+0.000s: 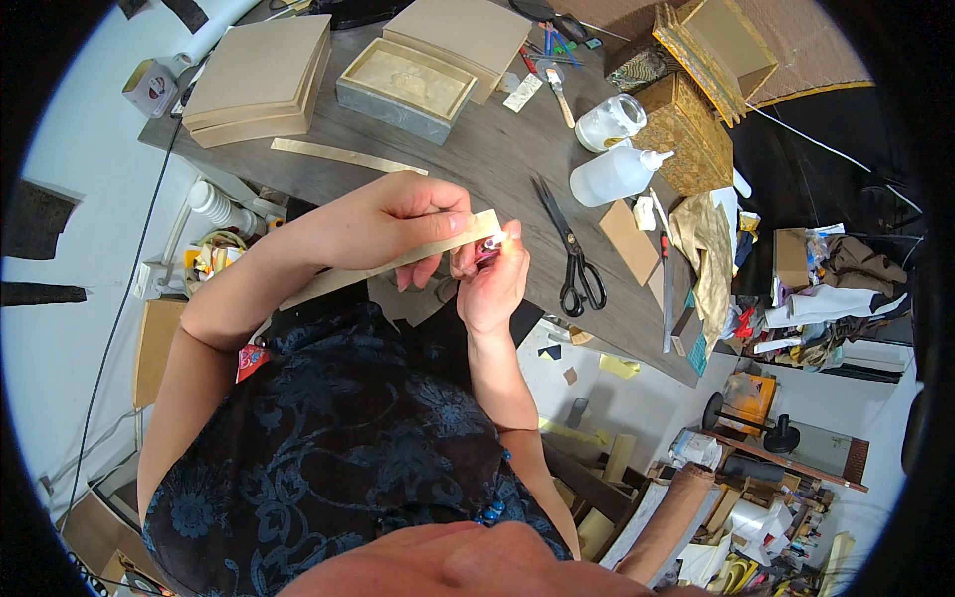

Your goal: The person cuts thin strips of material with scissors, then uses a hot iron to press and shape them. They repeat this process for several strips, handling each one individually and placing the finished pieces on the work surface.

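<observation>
My left hand pinches a long cream strip of fabric or paper near its end. Close against that end, my right hand grips a small pink lighter, with a bright glow like a flame at its top. Beyond my hands another narrow strip lies on the grey wooden table. Black-handled scissors rest, slightly spread, to the right of my hands. Behind them is a grey box with a cream-lined recess on top.
Stacked beige boards or boxes stand at the back left. Toward the right are a squeeze bottle, a glass jar, a brush, a gold patterned box, a cutter and crumpled gold cloth.
</observation>
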The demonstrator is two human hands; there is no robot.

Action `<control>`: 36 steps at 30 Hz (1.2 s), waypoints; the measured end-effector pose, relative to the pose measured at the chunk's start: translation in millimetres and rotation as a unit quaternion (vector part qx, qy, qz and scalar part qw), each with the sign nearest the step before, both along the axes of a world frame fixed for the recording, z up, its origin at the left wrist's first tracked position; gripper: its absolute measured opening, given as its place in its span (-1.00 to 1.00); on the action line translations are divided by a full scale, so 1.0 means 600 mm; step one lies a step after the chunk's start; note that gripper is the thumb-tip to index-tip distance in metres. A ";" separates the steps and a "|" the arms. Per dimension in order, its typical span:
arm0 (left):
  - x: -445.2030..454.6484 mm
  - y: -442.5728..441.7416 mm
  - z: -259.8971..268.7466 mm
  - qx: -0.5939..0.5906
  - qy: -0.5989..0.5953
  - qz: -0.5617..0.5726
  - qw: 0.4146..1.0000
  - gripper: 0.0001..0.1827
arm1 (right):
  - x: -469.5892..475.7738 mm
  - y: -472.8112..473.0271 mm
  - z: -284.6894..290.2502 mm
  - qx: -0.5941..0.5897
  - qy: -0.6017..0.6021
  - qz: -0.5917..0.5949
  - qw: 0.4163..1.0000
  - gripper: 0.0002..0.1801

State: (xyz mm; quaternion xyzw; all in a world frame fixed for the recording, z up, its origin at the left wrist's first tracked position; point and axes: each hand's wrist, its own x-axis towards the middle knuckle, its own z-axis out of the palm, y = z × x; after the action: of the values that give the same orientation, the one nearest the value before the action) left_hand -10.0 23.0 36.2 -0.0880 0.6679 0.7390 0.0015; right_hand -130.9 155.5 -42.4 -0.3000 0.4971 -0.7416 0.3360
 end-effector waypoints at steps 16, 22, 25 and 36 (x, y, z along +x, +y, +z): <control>-0.004 0.001 -0.031 0.100 0.011 -0.023 0.995 -0.66 | -0.033 0.000 -0.015 -0.131 -0.007 0.000 0.991 -0.58; -0.011 -0.005 -0.053 0.186 0.045 -0.052 0.980 -0.65 | -0.053 0.004 -0.014 -0.198 -0.128 0.105 0.966 -0.58; -0.015 -0.004 -0.058 0.237 0.024 -0.055 0.970 -0.65 | -0.047 0.006 -0.004 -0.161 0.014 0.019 0.987 -0.62; -0.018 -0.009 -0.060 0.259 -0.035 -0.082 0.962 -0.57 | -0.071 0.002 0.015 -0.105 0.166 -0.015 0.980 -0.90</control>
State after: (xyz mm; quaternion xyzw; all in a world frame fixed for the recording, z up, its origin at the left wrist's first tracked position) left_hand -20.7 17.9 -0.1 -0.0559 0.4580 0.8805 0.1083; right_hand -173.7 156.4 -33.2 -0.4450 0.4695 -0.7348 0.2039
